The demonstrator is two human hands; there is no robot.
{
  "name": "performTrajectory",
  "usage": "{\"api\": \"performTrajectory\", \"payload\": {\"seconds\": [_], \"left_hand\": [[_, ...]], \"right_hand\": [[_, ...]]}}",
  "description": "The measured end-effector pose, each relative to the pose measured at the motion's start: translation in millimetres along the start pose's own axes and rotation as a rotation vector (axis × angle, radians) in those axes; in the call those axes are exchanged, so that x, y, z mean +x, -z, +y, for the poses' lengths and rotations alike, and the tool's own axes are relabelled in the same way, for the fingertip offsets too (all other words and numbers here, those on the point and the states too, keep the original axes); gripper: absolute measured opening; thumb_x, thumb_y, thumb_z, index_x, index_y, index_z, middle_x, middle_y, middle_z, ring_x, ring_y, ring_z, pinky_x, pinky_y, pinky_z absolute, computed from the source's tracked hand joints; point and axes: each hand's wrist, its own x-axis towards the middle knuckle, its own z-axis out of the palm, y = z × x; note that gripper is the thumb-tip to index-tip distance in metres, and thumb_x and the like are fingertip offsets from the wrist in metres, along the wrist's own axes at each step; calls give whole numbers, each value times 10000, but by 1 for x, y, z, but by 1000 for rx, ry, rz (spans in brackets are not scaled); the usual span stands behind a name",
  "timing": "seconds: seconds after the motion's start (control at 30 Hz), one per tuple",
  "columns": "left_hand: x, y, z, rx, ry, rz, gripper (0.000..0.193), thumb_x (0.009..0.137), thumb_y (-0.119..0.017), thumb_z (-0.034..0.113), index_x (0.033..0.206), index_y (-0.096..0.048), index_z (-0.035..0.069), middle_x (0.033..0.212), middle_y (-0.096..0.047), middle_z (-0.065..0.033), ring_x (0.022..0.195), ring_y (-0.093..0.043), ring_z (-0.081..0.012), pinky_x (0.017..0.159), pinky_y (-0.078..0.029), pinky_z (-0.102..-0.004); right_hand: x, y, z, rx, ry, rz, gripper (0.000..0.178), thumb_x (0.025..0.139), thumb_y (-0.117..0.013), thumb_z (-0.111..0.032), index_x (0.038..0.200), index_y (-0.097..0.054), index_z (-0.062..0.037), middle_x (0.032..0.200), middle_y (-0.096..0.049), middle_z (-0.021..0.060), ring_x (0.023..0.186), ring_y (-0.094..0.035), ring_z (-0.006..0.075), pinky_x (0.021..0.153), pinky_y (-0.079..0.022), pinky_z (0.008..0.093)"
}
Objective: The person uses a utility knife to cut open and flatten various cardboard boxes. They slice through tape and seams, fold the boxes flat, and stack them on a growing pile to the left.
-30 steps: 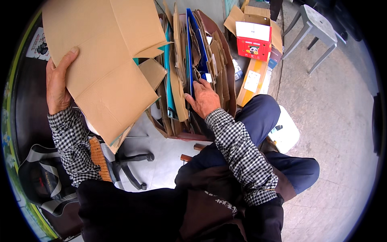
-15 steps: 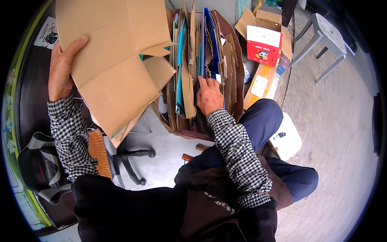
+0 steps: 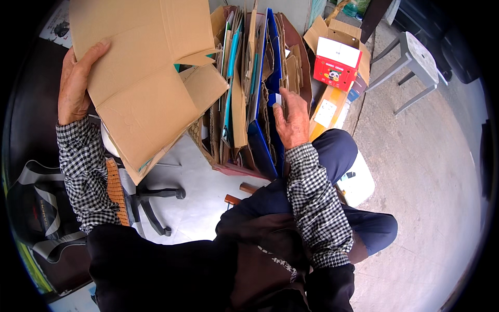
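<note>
My left hand (image 3: 78, 80) grips a large flattened sheet of brown cardboard (image 3: 140, 73) by its left edge, thumb on top. More cardboard lies under that sheet, its edges showing below and at the right. My right hand (image 3: 292, 119) is at a blue folded cardboard piece (image 3: 264, 148), which stands on edge among other sheets. Its thumb lies against the inner side of the right-hand panel and its fingers curl over the edge, their tips partly hidden. Brown and teal sheets (image 3: 231, 78) stand packed upright in a dark red container (image 3: 241, 170).
Beyond my right hand, an open red-and-brown box (image 3: 335, 65) sits on a yellow-taped carton (image 3: 326, 109). A grey stool (image 3: 418, 60) stands farther right. A white container (image 3: 358, 182) is beside my knee; a black chair base (image 3: 161, 195) lies below the held cardboard.
My right hand has moved right, from the middle of the packed sheets to the blue piece. That piece now shows more of its blue faces. The left hand still holds the cardboard.
</note>
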Motion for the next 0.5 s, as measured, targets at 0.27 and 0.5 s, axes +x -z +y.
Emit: {"api": "performTrajectory", "payload": {"seconds": [0.27, 0.5], "left_hand": [[7, -2, -1, -41, -1, 4, 546, 879, -726, 289, 1267, -571, -62, 1126, -676, -182, 985, -680, -215, 858, -533, -313], [6, 3, 0, 12, 4, 39, 530, 880, -726, 288, 1251, -579, -61, 1108, -684, -174, 968, -684, -208, 856, -532, -304]], "right_hand": [[36, 12, 105, -468, -680, -404, 533, 926, -596, -507, 1112, -707, -20, 1109, -707, 245, 1059, -675, 414, 929, -527, 500], [23, 11, 119, -258, -660, -506, 507, 988, -505, -413, 1020, -720, 45, 1053, -687, 300, 1020, -667, 430, 938, -520, 475]]}}
